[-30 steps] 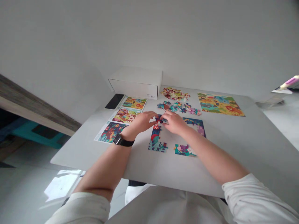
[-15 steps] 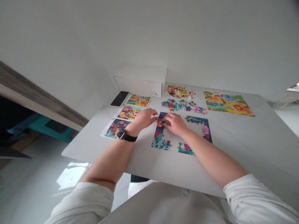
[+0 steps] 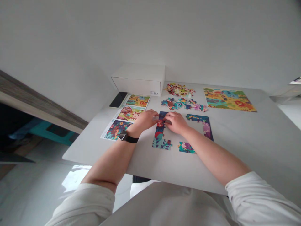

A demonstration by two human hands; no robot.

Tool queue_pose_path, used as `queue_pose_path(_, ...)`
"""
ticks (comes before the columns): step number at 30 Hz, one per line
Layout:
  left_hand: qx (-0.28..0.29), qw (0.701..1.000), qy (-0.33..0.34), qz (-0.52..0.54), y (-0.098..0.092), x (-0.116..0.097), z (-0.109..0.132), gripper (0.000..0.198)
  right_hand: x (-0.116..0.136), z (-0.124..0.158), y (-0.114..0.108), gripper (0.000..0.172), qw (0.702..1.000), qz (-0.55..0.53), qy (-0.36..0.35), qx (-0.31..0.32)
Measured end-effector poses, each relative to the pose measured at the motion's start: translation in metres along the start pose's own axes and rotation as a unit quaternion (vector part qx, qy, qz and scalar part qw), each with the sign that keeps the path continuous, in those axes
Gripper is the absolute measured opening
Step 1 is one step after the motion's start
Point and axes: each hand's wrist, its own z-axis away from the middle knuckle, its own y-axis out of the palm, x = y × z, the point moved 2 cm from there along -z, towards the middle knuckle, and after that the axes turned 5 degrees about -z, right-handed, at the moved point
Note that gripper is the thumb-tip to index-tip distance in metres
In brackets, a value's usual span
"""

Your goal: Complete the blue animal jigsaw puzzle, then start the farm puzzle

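Near the middle of the frame I see two bare hands over a pale surface (image 3: 246, 141). The left hand (image 3: 148, 120) is at the outer edge of an L-shaped puzzle strip (image 3: 159, 136); its thumb and fingers are slightly apart. The right hand (image 3: 176, 121) has its fingertips on the strip's upper part, hiding some of it. At this distance I cannot tell whether either hand is clamped on a piece.

Right of centre is a joined corner section (image 3: 207, 128), its lower part covered by the right forearm, which also cuts across a short bottom section (image 3: 185, 147). Above lie loose blue and purple pieces (image 3: 181, 103), then a heap of farm-coloured pieces (image 3: 178, 90), too jumbled for me to separate. A printed sheet (image 3: 129, 113) sits left of the hands, its lower panel partly blocked by the left wrist. At far left, a teal stool (image 3: 50, 133) is only partly visible.
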Motion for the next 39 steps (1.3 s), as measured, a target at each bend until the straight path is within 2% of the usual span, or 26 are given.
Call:
queue_pose_path(21,0.013,1.000,0.014,0.011,-0.004,-0.005,0.002,0.029,0.002,-0.002,-0.002,0.025,1.000,0.015,-0.009,0.016)
queue_pose_path(30,0.028,0.999,0.023,0.004,-0.011,-0.014,0.004,0.032,0.003,-0.003,-0.006,0.023,0.999,0.015,-0.011,0.031)
queue_pose_path(39,0.029,0.999,0.029,0.002,-0.006,-0.012,0.002,0.031,0.002,-0.001,-0.004,0.019,0.999,0.008,-0.022,0.024)
